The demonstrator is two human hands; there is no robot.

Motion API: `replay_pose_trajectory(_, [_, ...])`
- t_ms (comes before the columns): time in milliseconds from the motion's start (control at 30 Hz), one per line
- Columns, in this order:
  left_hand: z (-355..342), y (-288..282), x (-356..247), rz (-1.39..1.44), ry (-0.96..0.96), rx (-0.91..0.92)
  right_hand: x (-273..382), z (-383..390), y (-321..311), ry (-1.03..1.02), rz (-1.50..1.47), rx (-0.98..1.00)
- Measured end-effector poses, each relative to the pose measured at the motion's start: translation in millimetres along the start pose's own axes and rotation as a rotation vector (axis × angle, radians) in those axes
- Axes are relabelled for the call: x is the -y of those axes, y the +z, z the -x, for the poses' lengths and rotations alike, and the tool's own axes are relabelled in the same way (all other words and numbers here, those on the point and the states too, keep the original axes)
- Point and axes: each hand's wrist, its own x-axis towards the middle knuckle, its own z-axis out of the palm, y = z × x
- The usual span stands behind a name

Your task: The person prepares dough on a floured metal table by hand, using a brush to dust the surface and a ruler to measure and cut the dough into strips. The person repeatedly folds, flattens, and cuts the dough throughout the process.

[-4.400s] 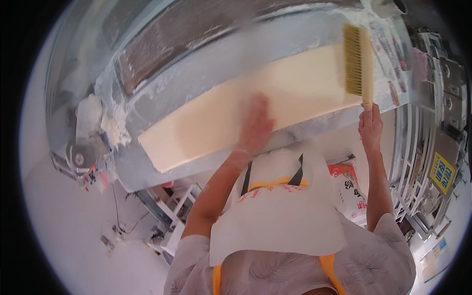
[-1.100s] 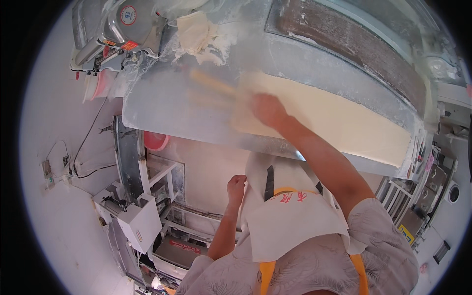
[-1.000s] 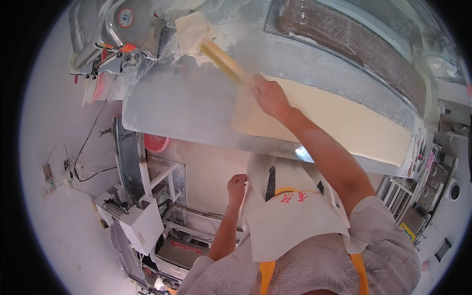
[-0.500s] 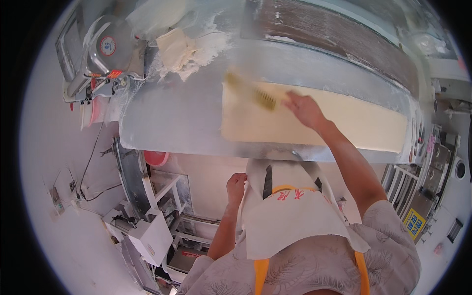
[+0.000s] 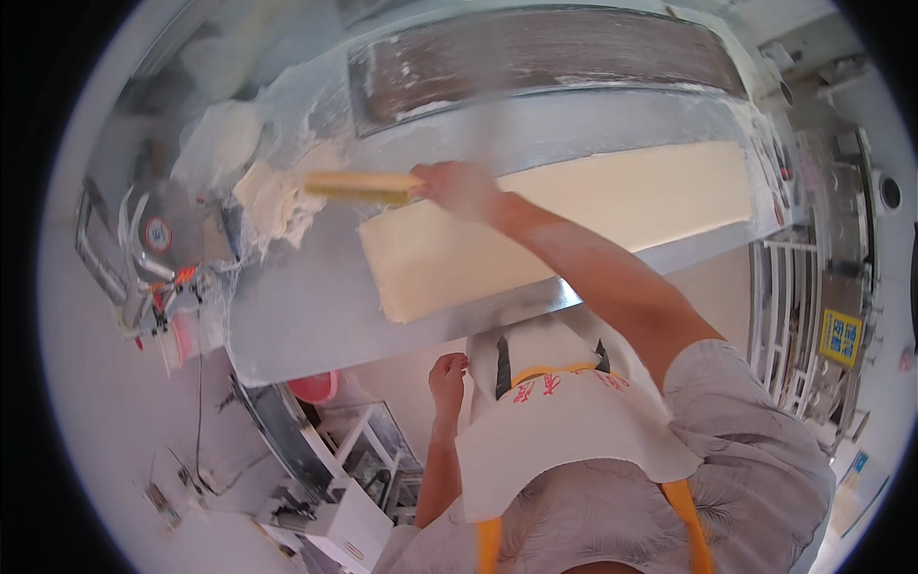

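My right hand grips the handle of a long bench brush, its yellowish bristles facing down. The brush reaches left past the dough, over the metal worktable. Below my right forearm lies a long, flat sheet of pale dough, smooth and straight-edged. At the brush's far end rests a crumpled heap of dough scraps amid loose flour. My left hand hangs below the table edge, beside my white apron. Its fingers are curled, and whatever they may hold is hidden.
A dark, flour-dusted board lies along the table's far side. A metal machine stands at the left end. Under the table are a red basin and a white frame. To the right stands a white rack.
My right hand has swept the brush leftward, from over the dough sheet toward the scraps. My view has turned, so the table appears tilted. My left hand stays beside the apron.
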Motion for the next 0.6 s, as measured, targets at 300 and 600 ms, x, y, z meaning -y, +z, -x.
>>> replay_pose_trajectory(300, [-16,9,-20,-0.055,0.065,0.014,-142,83,-99,0.264,0.161,0.187])
replay_pose_trajectory(600, [8,71,-40,-0.110,-0.037,-0.004,-442,327,-305,0.488,0.284,-0.009])
